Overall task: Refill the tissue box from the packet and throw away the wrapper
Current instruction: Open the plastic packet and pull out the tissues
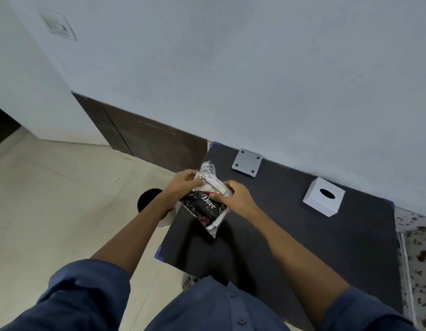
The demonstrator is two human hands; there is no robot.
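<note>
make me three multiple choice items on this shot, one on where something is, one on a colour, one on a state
1. Where is the tissue box?
A. on the black table near the wall
B. on the floor by the bin
C. in the person's left hand

2. What colour is the tissue box?
A. red
B. white
C. green

3. What state is the tissue packet in?
A. lying flat on the table, untouched
B. dropped inside the bin
C. held above the table by both hands

Answers:
1 A: the box stands on the black table, close to the wall.
2 B: its sides and top are white, with a dark oval slot.
3 C: the left hand and right hand both grip the packet.
</note>
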